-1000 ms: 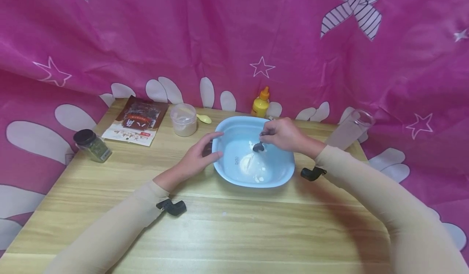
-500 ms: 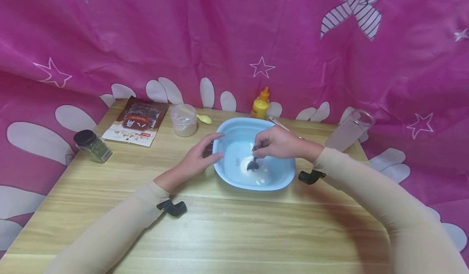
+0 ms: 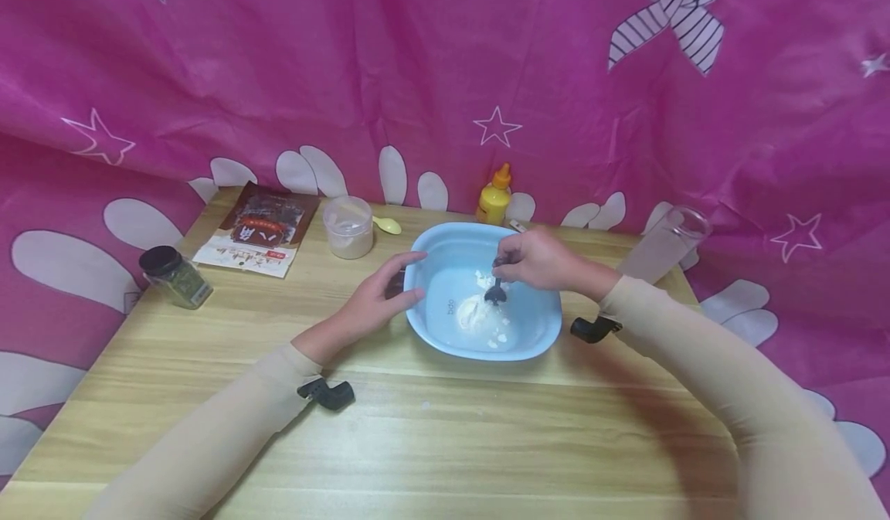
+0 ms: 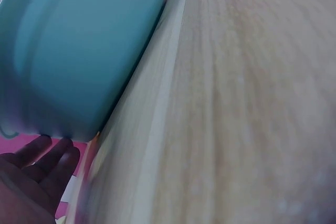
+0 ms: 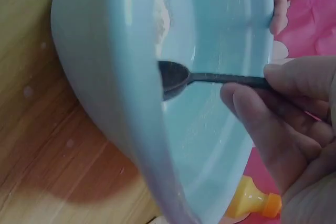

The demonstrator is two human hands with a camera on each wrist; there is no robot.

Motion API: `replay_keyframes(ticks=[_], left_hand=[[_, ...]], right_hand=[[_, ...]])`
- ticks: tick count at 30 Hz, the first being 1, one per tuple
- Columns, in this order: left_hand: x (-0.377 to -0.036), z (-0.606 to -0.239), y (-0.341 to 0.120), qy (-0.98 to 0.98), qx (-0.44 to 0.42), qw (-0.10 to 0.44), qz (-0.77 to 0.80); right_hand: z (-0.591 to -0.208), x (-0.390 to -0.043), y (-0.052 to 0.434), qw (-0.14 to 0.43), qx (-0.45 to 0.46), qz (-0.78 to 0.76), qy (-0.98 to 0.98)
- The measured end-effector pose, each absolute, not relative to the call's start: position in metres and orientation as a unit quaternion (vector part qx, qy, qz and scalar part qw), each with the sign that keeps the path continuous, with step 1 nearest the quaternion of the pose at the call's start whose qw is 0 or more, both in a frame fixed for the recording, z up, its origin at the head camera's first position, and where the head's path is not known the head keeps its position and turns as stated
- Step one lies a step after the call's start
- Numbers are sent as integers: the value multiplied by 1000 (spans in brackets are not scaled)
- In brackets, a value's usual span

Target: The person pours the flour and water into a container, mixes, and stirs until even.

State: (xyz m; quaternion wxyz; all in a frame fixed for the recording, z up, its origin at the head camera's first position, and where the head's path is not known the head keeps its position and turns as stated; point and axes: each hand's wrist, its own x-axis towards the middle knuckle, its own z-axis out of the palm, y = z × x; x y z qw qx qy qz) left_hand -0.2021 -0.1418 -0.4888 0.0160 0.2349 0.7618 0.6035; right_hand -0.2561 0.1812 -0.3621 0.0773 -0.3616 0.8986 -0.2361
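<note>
A light blue plastic basin (image 3: 434, 338) stands on the wooden table, with white powder (image 3: 476, 313) and small white clumps on its floor. My left hand (image 3: 375, 292) holds the basin's left rim; thumb and index finger reach over the edge, while in the left wrist view other fingers (image 4: 58, 167) touch the outer wall. Between thumb and fingers, my right hand (image 3: 545, 261) pinches the handle of a dark spoon (image 3: 496, 294). The spoon's bowl hangs low inside the basin, beside the powder; the right wrist view shows it partly hidden behind the near rim.
Behind the basin stands a yellow squeeze bottle (image 3: 494, 199). To the left are a clear tub (image 3: 349, 230) of powder, a yellow spoon (image 3: 388, 226), a brown-and-white packet (image 3: 257, 230) and a black-lidded jar (image 3: 177, 279). A tall glass (image 3: 660, 249) of cloudy liquid stands at right.
The right hand moved the spoon left and down into the powder, then back right and slightly up. More powder lies spread toward the back of the basin. The left hand stays on the rim.
</note>
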Motion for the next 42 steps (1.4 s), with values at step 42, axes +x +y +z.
replay_keyframes(ticks=[42], left_hand=[[-200, -487, -142, 756, 240, 20, 609]], right_hand=[[-366, -252, 180, 100, -321, -272, 902]])
